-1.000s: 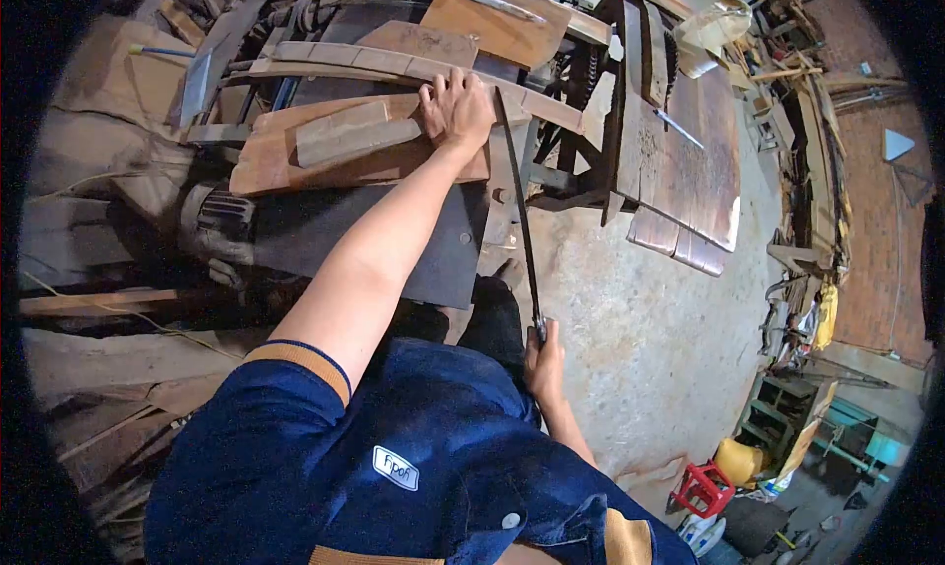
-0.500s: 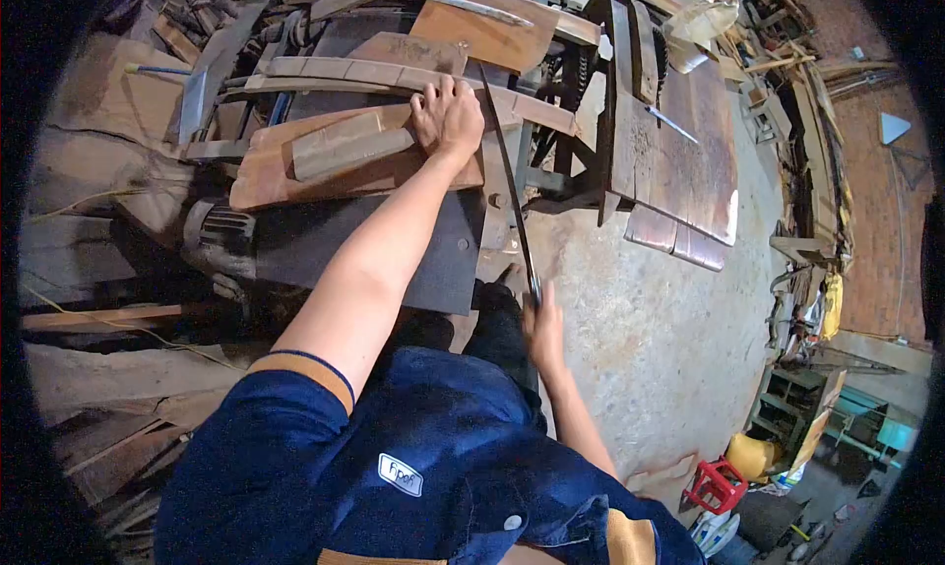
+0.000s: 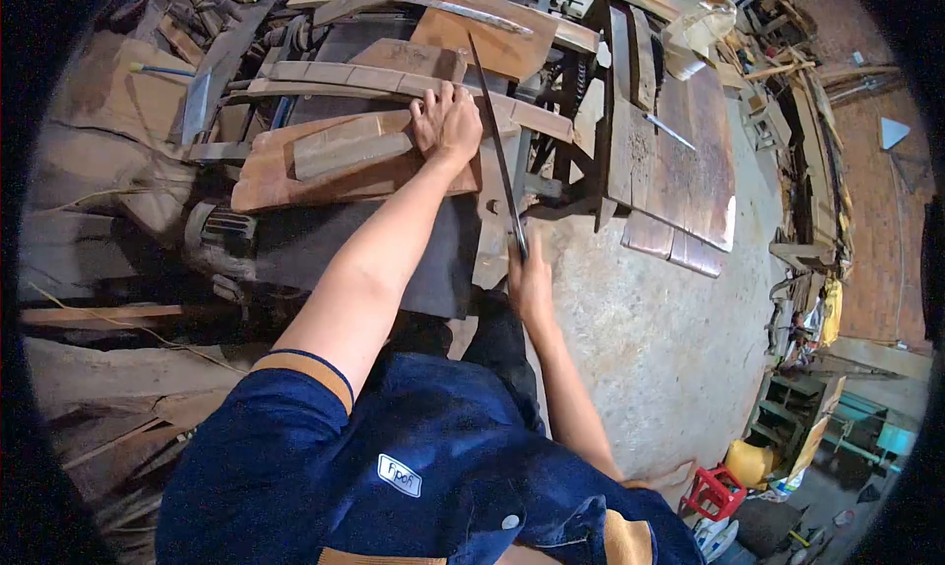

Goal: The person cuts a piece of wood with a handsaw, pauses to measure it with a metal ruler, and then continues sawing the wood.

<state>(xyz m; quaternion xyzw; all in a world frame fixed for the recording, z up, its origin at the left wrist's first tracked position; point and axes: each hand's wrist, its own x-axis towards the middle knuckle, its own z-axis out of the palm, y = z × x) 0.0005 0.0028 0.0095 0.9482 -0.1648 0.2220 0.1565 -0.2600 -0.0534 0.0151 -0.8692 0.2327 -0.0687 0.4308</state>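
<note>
My left hand (image 3: 448, 125) presses down on a curved wooden strip (image 3: 340, 76) with lines across it, its fingers curled over the far edge. A thin, dark saw (image 3: 499, 147), seen nearly edge-on, crosses the strip just right of that hand. Wrapped round the saw's near end is my right hand (image 3: 533, 282), low in front of the bench. Beneath my left wrist lie a reddish board (image 3: 266, 179) and a greyish wood block (image 3: 345, 150). Behind the strip is a flat wood offcut (image 3: 409, 58).
An orange-brown board (image 3: 482, 38) lies at the back. To the right stands a second wooden table (image 3: 679, 161) with a thin pale strip (image 3: 670, 132) on it. A motor (image 3: 224, 235) sits at left, below the bench top. A red plastic crate (image 3: 714, 493) is at lower right.
My right hand has moved up and slightly left, pushing the saw farther forward across the strip. My left hand stays in place.
</note>
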